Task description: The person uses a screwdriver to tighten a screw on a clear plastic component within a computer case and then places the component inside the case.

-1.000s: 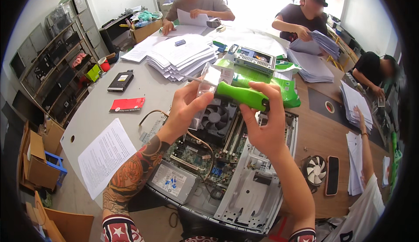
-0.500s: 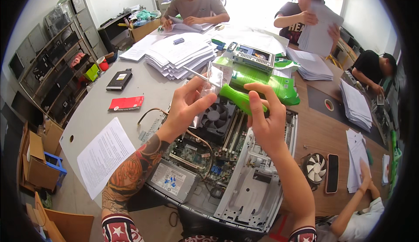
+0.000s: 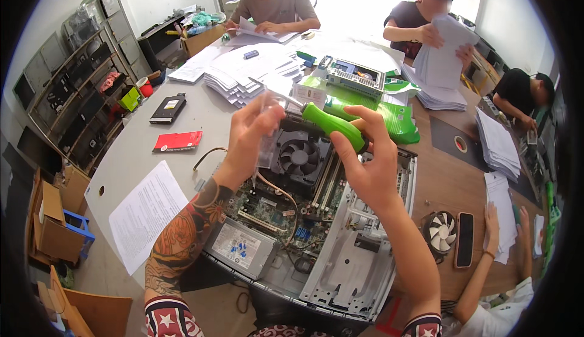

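Observation:
My right hand [image 3: 374, 166] is closed round the green handle of a screwdriver [image 3: 331, 124]. Its metal shaft points up and left, past the fingers of my left hand [image 3: 249, 136]. That left hand pinches a clear plastic package [image 3: 266, 148], blurred and partly hidden behind the fingers. Both hands are raised over an opened desktop computer case [image 3: 340, 276]. Inside the case I see a black cooling fan [image 3: 299, 157], a green circuit board [image 3: 267, 210], and a metal power supply [image 3: 237, 249] with small blue pieces on its label.
Paper stacks [image 3: 249, 72], a metal drive unit [image 3: 356, 78] and green packaging [image 3: 395, 121] lie beyond the case. At left are a black drive [image 3: 168, 109], red card [image 3: 177, 141] and printed sheet [image 3: 149, 215]; at right, a loose fan [image 3: 439, 233] and phone [image 3: 464, 239]. Several people handle papers nearby.
My left hand has moved left and down with the clear package, away from the screwdriver's handle. The screwdriver has shifted slightly up and left. At lower right, a co-worker's hands have moved apart over papers.

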{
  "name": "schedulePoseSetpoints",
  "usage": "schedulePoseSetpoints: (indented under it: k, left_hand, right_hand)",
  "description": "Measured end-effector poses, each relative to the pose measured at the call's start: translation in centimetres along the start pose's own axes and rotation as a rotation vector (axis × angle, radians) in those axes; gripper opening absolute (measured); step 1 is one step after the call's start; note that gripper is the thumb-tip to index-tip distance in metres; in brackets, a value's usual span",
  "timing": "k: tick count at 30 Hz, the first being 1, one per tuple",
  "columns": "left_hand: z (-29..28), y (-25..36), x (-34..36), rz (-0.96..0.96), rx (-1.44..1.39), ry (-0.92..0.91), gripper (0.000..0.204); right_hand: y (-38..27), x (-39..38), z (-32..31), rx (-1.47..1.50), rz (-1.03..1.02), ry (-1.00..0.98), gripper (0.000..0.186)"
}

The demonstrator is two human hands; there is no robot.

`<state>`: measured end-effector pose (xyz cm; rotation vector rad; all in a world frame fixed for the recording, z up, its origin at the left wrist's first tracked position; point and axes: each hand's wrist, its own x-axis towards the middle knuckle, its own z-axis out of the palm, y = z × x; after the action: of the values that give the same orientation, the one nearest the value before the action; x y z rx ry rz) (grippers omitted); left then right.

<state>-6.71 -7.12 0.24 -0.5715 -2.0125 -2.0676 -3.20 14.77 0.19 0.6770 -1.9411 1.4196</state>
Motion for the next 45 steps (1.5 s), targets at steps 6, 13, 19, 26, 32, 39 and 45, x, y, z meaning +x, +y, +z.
schedulePoseSetpoints:
  k: [6, 13, 19, 26, 32, 39, 45]
  left_hand:
    - [-0.7, 0.0, 0.6, -0.024, -0.132, 0.032, 0.068]
    - [-1.5, -0.2, 0.8, -0.062, -0.184, -0.036, 0.066]
    - [0.1, 0.1, -0.2, -0.065, -0.044, -0.238, 0.065]
    - [0.6, 1.9, -0.8, -0.008, -0.02, -0.2, 0.075]
    - [0.7, 2.0, -0.7, -0.001, 0.042, -0.187, 0.074]
    - [-0.4, 3.4, -0.2, -0.101, 0.139, -0.212, 0.062]
    - [-0.7, 2.2, -0.3, -0.021, 0.068, -0.268, 0.052]
  right_hand:
    - [-0.2, 0.0, 0.1, -0.008, -0.004, 0.008, 0.035]
    - [-0.2, 0.4, 0.0, -0.046, -0.109, 0.057, 0.036]
    - [-0.4, 0.3, -0.3, -0.074, -0.173, 0.022, 0.032]
    - [-0.4, -0.5, -0.2, 0.037, -0.063, -0.106, 0.021]
    - [-0.7, -0.4, -0.6, 0.196, 0.24, -0.175, 0.019]
    - [-0.9, 0.2, -0.2, -0.071, -0.145, 0.001, 0.029]
    - [-0.6, 0.1, 0.0, -0.095, -0.214, 0.006, 0.034]
